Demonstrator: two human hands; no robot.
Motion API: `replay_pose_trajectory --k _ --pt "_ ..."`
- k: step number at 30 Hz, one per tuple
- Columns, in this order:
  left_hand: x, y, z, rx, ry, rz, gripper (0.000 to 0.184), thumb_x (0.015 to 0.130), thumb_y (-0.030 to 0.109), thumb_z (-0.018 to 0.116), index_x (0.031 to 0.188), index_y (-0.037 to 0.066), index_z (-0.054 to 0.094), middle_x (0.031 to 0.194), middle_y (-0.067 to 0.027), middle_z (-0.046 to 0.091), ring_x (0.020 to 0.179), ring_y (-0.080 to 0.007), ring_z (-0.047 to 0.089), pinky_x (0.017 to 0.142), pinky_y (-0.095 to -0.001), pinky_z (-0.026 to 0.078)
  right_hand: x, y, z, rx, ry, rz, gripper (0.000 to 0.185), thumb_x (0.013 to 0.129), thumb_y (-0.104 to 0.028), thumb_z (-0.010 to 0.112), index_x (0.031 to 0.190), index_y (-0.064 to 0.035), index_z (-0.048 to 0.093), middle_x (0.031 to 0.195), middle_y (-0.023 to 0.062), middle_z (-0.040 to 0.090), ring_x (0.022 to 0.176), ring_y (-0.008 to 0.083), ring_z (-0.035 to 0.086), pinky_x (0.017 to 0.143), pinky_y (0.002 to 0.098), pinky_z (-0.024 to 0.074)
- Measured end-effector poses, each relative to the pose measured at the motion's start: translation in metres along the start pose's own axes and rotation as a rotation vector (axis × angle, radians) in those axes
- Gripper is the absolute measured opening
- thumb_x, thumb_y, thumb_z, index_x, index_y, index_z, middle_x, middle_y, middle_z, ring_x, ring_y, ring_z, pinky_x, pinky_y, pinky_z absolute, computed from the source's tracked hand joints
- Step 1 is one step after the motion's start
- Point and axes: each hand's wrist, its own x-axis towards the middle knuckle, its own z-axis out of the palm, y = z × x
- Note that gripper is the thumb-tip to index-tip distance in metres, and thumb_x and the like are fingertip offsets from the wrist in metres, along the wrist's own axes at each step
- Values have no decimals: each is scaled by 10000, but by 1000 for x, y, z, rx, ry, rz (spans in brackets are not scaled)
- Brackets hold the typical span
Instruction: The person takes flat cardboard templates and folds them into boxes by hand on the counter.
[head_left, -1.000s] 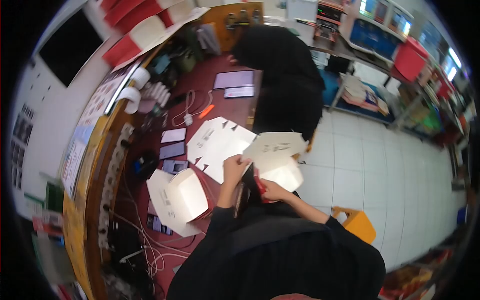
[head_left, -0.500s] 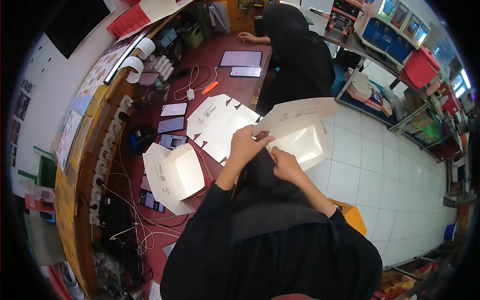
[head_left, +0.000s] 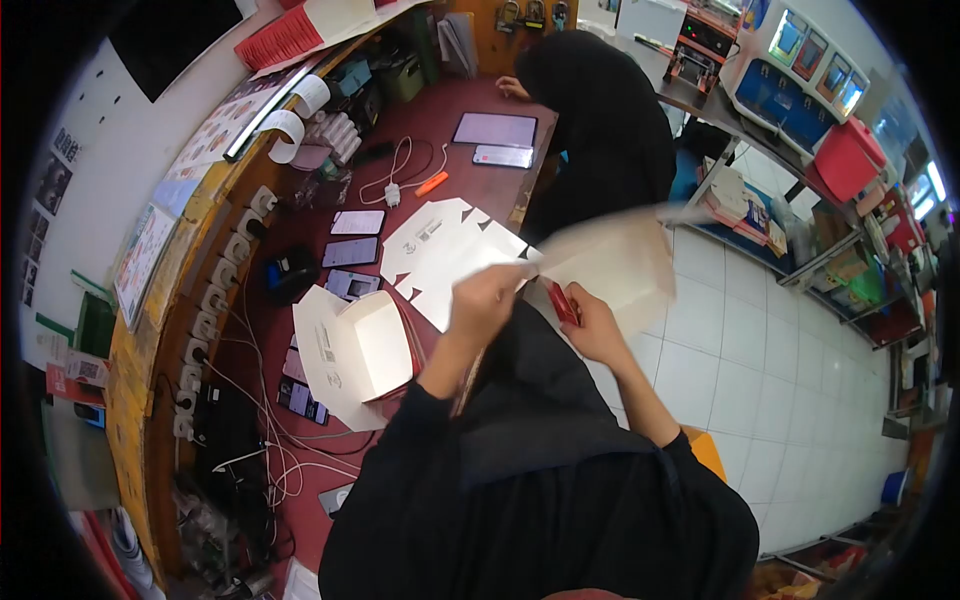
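A paper food box [head_left: 625,280], pale inside and smeared by motion, is held open above my lap. My right hand [head_left: 597,328] is closed on its near corner, where a patch of red shows under the fingers. My left hand [head_left: 482,305] is blurred and closed at the box's left edge; its fingertips are hard to make out. A flat unfolded box sheet [head_left: 445,250], white with dark notches and print, lies on the table beyond my left hand. Left of that hand stands a folded box [head_left: 375,345] with its lid open and a red outer side.
Several phones [head_left: 350,252] lie along the maroon table [head_left: 420,150], with cables [head_left: 285,455] and a tablet [head_left: 495,130]. An orange marker [head_left: 432,184] lies near a charger [head_left: 392,195]. A person in black [head_left: 605,130] sits at the far end. Shelves [head_left: 745,210] stand right.
The held box has swung and blurred, its lid tipping lower. My left hand has turned into a tighter grip, and my right hand has moved slightly right, with red now showing at its fingers.
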Motion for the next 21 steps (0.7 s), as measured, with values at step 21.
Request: replay_pose_trajectory --k 21 --pt "-44 47 15 -356 360 -385 303 810 152 704 1048 -24 640 954 -144 678 859 -191 663 797 -293 514 3 -35 37 -105 199 -507 475 793 -41 663 1234 -21 488 1083 101 606 1007 226 591 855 358 474"
